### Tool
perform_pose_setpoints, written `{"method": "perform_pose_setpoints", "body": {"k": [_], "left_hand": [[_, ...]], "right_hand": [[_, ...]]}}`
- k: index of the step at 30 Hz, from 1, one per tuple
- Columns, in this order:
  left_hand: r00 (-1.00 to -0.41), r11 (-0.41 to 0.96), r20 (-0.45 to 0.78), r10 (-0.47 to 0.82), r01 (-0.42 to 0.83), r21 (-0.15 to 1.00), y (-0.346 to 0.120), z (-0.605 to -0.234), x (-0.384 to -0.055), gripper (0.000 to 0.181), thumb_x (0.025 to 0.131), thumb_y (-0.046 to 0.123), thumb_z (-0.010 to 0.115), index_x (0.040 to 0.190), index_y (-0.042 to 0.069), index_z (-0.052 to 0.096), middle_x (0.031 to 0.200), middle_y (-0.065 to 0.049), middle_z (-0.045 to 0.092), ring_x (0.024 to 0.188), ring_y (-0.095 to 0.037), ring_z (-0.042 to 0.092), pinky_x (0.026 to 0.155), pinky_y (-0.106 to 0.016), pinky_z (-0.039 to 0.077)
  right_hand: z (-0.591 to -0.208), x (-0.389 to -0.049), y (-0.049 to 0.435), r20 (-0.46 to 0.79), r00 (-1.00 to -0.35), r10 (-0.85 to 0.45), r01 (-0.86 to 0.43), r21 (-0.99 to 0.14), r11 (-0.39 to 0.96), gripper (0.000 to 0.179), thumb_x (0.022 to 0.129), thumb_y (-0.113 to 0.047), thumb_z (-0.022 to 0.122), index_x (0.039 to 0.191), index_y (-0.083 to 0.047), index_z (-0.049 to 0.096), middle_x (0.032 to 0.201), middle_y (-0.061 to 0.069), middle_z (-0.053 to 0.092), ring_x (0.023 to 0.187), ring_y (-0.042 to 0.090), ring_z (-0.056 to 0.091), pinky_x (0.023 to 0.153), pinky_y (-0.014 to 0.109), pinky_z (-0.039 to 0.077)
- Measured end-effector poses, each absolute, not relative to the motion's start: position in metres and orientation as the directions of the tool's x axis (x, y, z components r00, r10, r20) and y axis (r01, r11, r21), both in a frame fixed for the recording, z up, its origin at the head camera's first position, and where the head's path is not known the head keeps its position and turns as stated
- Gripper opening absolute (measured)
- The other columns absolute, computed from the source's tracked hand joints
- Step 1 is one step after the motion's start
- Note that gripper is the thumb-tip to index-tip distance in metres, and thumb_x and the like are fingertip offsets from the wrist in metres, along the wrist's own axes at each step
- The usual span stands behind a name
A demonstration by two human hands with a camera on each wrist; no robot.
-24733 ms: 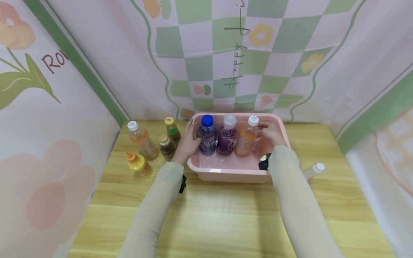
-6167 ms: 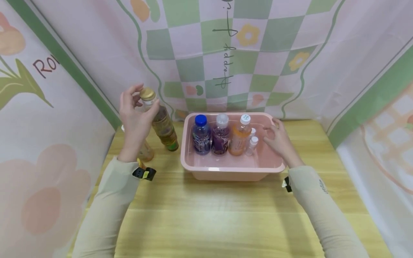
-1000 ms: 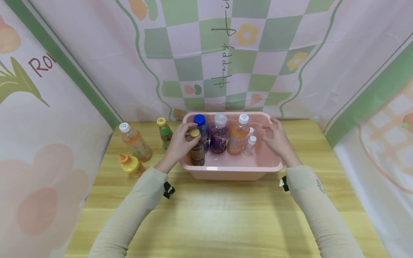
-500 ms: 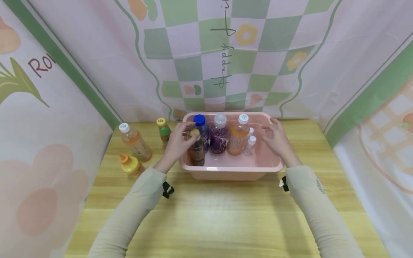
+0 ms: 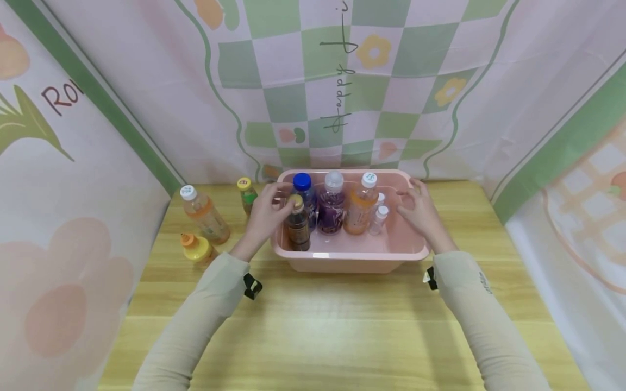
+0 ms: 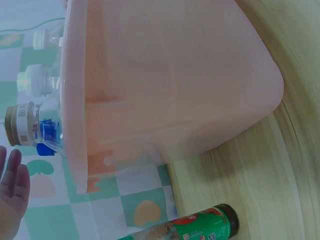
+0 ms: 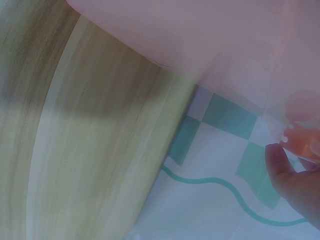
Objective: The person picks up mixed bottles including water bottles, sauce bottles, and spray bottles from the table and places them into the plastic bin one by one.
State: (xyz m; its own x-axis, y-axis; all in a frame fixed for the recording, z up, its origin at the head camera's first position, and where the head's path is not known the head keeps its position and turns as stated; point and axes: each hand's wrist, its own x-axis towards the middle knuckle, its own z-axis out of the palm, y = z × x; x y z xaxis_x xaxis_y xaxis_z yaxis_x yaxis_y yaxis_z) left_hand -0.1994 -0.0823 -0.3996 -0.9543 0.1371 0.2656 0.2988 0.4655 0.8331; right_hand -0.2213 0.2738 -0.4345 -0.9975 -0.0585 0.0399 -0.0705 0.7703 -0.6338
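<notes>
A glass bottle [image 5: 298, 231] of dark liquid with a gold cap stands at the front left inside the pink tub [image 5: 352, 263]. My left hand [image 5: 266, 214] hovers over the tub's left rim, its thumb beside that cap; the left wrist view shows the fingers [image 6: 15, 185] spread and apart from the cap [image 6: 20, 123]. My right hand [image 5: 423, 214] holds the tub's right rim, thumb reaching inside. Behind the dark bottle are a blue-capped bottle [image 5: 304, 198], a purple drink bottle [image 5: 331, 209], an orange drink bottle [image 5: 361, 212] and two small white-capped bottles [image 5: 379, 221].
Left of the tub on the wooden table [image 5: 313, 326] stand an orange drink bottle [image 5: 207, 217], a yellow squeeze bottle [image 5: 197, 250] with an orange nozzle, and a yellow-capped bottle [image 5: 246, 195] with a green label. A patterned curtain [image 5: 337, 98] hangs along the table's back edge.
Earlier my left hand carried the gold-capped bottle into the tub. Over the last second it has loosened and drawn back slightly left from the cap. My right hand has stayed at the rim.
</notes>
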Motion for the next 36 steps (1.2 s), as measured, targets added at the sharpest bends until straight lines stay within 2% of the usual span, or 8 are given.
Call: {"method": "perform_pose_setpoints", "body": {"k": [9,14,19,33,36], "left_hand": [[-0.962,0.467,0.246,0.116,0.271,0.842,-0.089,-0.397,-0.202,0.033,0.088,0.008,0.063,0.120,0.001,0.059,0.121,-0.017,0.060,0.109,-0.031,0.061,0.094,-0.041,0.053],[-0.961,0.437,0.261,0.088,0.272,0.857,-0.094,-0.395,-0.204,0.035,0.088,0.007,0.062,0.121,-0.003,0.057,0.123,-0.020,0.060,0.109,-0.034,0.061,0.095,-0.045,0.052],[-0.968,0.413,0.252,0.019,0.237,0.879,-0.102,-0.395,-0.209,0.038,0.086,0.004,0.062,0.123,-0.002,0.056,0.121,-0.025,0.061,0.109,-0.036,0.060,0.096,-0.048,0.049],[-0.973,0.311,0.147,-0.176,0.087,0.946,-0.136,-0.401,-0.225,0.046,0.085,0.000,0.058,0.130,0.004,0.052,0.126,-0.017,0.057,0.118,-0.030,0.050,0.107,-0.041,0.039],[-0.970,0.303,0.126,-0.210,0.058,0.951,-0.140,-0.403,-0.228,0.047,0.084,-0.001,0.058,0.131,0.003,0.051,0.127,-0.019,0.057,0.118,-0.030,0.050,0.108,-0.041,0.039]], "right_hand": [[-0.436,-0.222,0.275,0.057,-0.997,-0.053,-0.077,-0.644,0.761,0.043,0.085,-0.005,0.059,0.125,0.009,0.051,0.155,0.029,0.013,0.137,0.057,0.020,0.111,0.070,0.021],[-0.436,-0.222,0.275,0.064,-0.997,-0.054,-0.082,-0.647,0.758,0.042,0.085,-0.004,0.059,0.124,0.010,0.051,0.154,0.030,0.014,0.136,0.058,0.021,0.111,0.070,0.021],[-0.436,-0.222,0.275,0.064,-0.996,-0.057,-0.085,-0.646,0.759,0.042,0.085,-0.004,0.059,0.124,0.010,0.051,0.154,0.030,0.014,0.136,0.058,0.022,0.111,0.070,0.022],[-0.438,-0.223,0.275,0.065,-0.996,-0.057,-0.085,-0.640,0.764,0.042,0.085,-0.005,0.059,0.124,0.009,0.051,0.154,0.030,0.015,0.135,0.058,0.023,0.110,0.070,0.023],[-0.438,-0.223,0.275,0.067,-0.996,-0.058,-0.088,-0.638,0.765,0.042,0.085,-0.005,0.059,0.123,0.009,0.052,0.153,0.030,0.015,0.135,0.058,0.023,0.111,0.070,0.023]]}}
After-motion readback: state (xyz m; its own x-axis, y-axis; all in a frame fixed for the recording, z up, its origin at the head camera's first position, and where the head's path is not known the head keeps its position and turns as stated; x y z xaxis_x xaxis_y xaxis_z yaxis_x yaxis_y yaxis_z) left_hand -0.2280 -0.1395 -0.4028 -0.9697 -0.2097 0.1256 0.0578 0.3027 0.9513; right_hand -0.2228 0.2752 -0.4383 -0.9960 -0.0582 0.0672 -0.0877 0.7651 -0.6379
